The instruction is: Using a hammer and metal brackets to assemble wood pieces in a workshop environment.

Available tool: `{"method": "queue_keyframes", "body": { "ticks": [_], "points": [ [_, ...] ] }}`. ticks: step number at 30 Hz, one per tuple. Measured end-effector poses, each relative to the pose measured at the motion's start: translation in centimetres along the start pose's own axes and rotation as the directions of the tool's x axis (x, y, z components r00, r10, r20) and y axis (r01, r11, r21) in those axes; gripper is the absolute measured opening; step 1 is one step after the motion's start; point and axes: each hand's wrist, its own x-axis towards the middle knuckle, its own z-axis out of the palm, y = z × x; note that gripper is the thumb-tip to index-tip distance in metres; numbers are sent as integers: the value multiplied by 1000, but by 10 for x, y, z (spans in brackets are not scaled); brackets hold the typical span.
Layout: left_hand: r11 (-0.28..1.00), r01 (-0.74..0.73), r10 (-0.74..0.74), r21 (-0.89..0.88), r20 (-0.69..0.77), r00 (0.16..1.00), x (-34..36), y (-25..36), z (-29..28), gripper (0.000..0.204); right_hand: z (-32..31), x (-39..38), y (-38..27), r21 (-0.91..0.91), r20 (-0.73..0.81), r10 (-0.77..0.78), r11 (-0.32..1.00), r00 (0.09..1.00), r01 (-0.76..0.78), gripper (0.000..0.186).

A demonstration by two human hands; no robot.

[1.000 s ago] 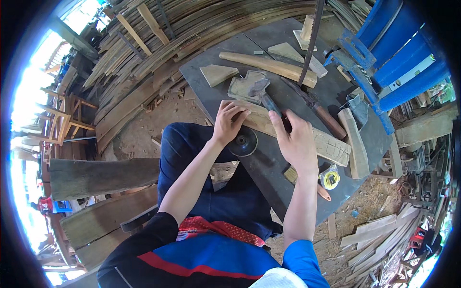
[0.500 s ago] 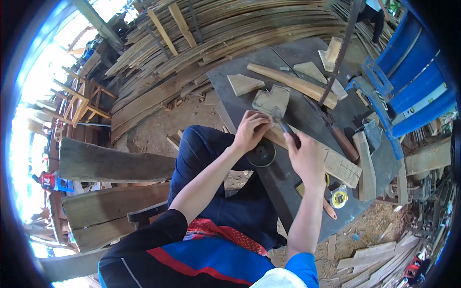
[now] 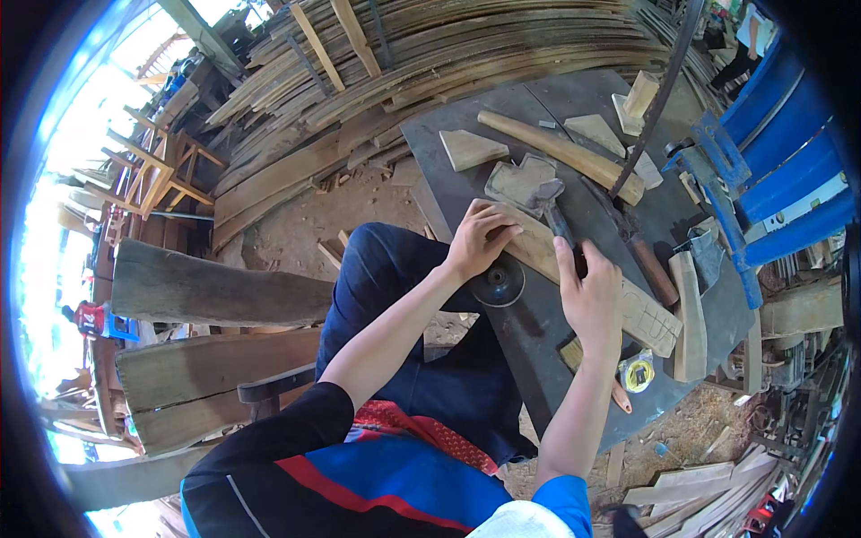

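Note:
A long pale wooden board (image 3: 535, 247) with pencil marks near its right end lies slantwise on the dark tabletop (image 3: 453, 197). Its left end is under my left hand (image 3: 482, 240), whose curled fingers grip the edge; whether they also pinch something small I cannot make out. My right hand (image 3: 592, 294) is wrapped round the dark handle of a hammer (image 3: 557, 215), its head raised just over the board. Beside my left hand, at the table's edge, is a round dark metal disc (image 3: 498, 283). A flat, irregular wood piece (image 3: 517, 179) lies beyond the hammer head.
Near my right forearm lie a brush (image 3: 572, 353) and a yellow tape roll (image 3: 638, 373). A wooden-handled tool (image 3: 654, 273), a long wooden handle (image 3: 560, 154) and wood offcuts (image 3: 469, 149) cover the far side. A toothed metal strip (image 3: 659, 108) rises beside blue plastic chairs (image 3: 794, 134).
The hammer head has lifted away from my left fingers and moved slightly right. My left hand has shifted onto the board's end. The whole view has turned slightly.

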Motion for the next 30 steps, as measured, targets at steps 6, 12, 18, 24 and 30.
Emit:
{"method": "queue_keyframes", "body": {
  "ticks": [6,12,18,24,30],
  "points": [
    [998,-9,8,-69,-12,1000,2,3,2,17,8,1,12,-264,44,-11,964,999,22,45],
    [998,-61,61,-12,-7,998,3,4,0,17,4,0,8,-45,-50,-109,993,993,107,45],
    [997,-2,3,-72,14,1000,1,1,3,15,-6,-2,8,-149,-42,-11,989,999,4,50],
    [997,-1,-1,-83,-23,1000,-1,1,6,16,15,6,31,-197,52,-74,977,996,83,50],
    [996,-17,17,-85,1,1000,2,6,-1,15,6,3,20,-112,-51,-113,988,992,107,52]
  ]
}}
